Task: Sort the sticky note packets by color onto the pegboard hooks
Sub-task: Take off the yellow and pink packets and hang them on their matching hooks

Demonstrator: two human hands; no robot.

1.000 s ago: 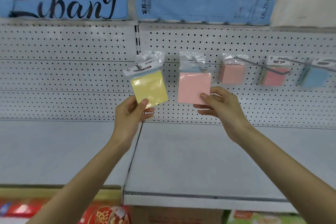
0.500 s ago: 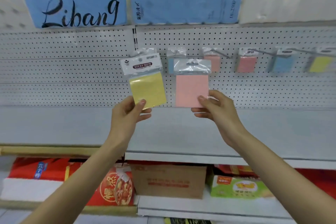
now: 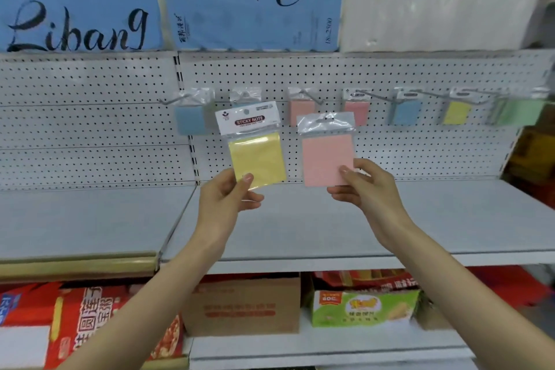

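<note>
Drawn back from pegboard (image 3: 390, 156), left hand (image 3: 225, 200) raised, pinching yellow packet (image 3: 257, 156), right hand (image 3: 368, 191) raised, pinching pink packet (image 3: 326, 156)

L hand (image 3: 223, 195) & R hand (image 3: 368, 189) side by side, apart. L packet (image 3: 255, 156) sticks up from L hand, R packet (image 3: 327, 156) from R hand, gap btwn them. Behind both hands: pegboard (image 3: 390, 153), w/ row of hung packets (image 3: 402, 111) on it, above hands & running out past R hand. Under hands: shelf (image 3: 300, 225). Lower down, btwn the forearms: box (image 3: 240, 306).
</note>
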